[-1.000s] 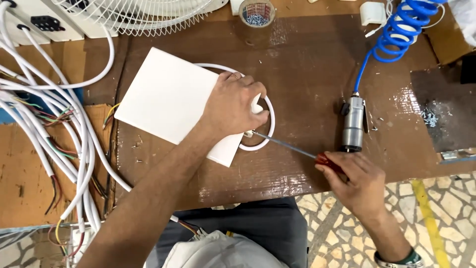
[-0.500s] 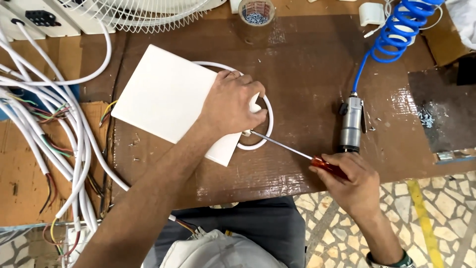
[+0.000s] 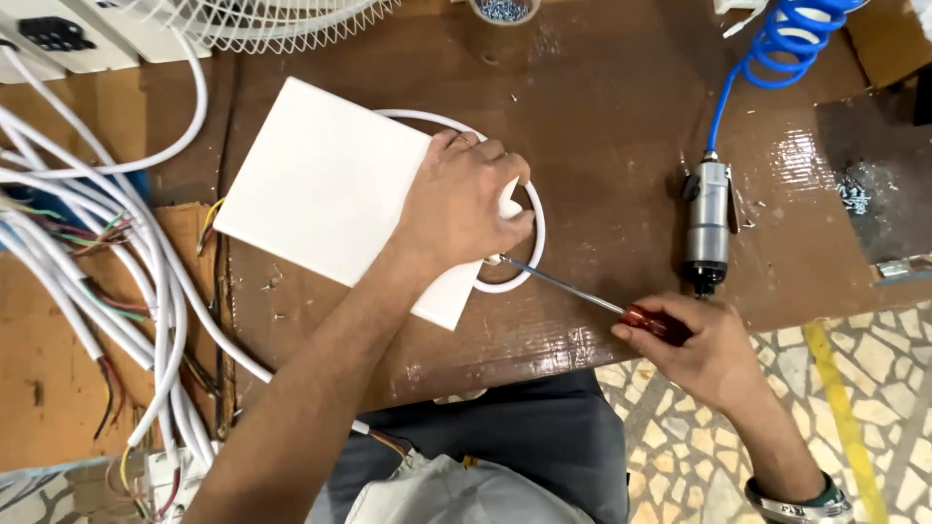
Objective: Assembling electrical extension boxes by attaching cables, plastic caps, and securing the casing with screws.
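Left hand [image 3: 464,209] lies flat, pressing the white square panel [image 3: 335,194] and white ring [image 3: 529,209] onto the brown table [image 3: 602,107], centre. Right hand [image 3: 709,354], near right, grips a red-handled screwdriver [image 3: 592,299]; tip at the panel's right edge.

Bare brown tabletop [image 3: 621,126] lies open between the white ring [image 3: 532,209] and the pneumatic screwdriver [image 3: 707,225]. The tool and its blue coiled hose [image 3: 777,44] block the right side. A bundle of white cables [image 3: 116,291] crowds the left edge; a fan guard [image 3: 282,24] and a small screw container [image 3: 503,12] line the far edge.
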